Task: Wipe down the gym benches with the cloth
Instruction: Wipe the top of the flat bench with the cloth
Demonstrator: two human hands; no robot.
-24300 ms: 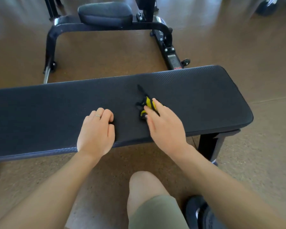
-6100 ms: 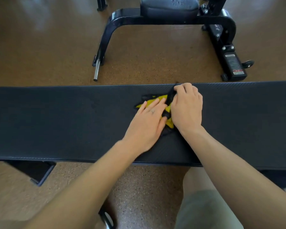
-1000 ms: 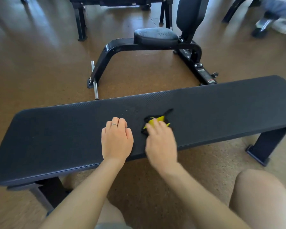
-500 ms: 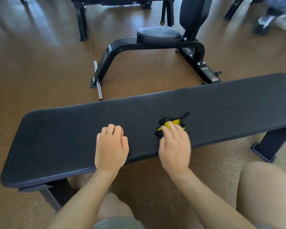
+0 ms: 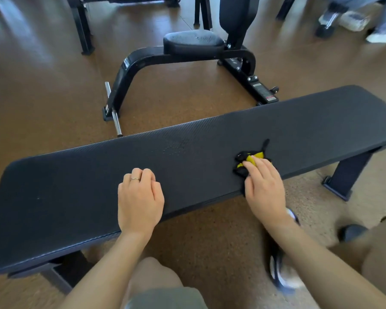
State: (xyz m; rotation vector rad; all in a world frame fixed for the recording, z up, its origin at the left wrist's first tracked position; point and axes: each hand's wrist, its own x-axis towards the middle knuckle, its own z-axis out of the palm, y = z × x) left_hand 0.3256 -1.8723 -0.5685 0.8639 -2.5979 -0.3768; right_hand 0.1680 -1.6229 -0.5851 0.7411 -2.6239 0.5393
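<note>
A long flat bench with a black textured pad point(image 5: 76, 192) runs across the view in front of me. A small black and yellow cloth point(image 5: 252, 157) lies on the pad right of centre. My right hand point(image 5: 264, 188) presses flat on the cloth, its straight fingers covering the near half. My left hand point(image 5: 140, 198) rests on the pad's near edge with its fingers curled into a loose fist, holding nothing. A ring shows on one finger.
An adjustable seat bench point(image 5: 194, 44) with a black frame stands on the brown floor behind the flat bench. Another bench's legs point(image 5: 83, 30) are at the back left. A person's legs and shoes point(image 5: 354, 21) are at the top right. My knees and shoe point(image 5: 281, 273) are below.
My right hand has slid the cloth to the right along the pad. My left hand has stayed in place on the near edge. The view has shifted slightly.
</note>
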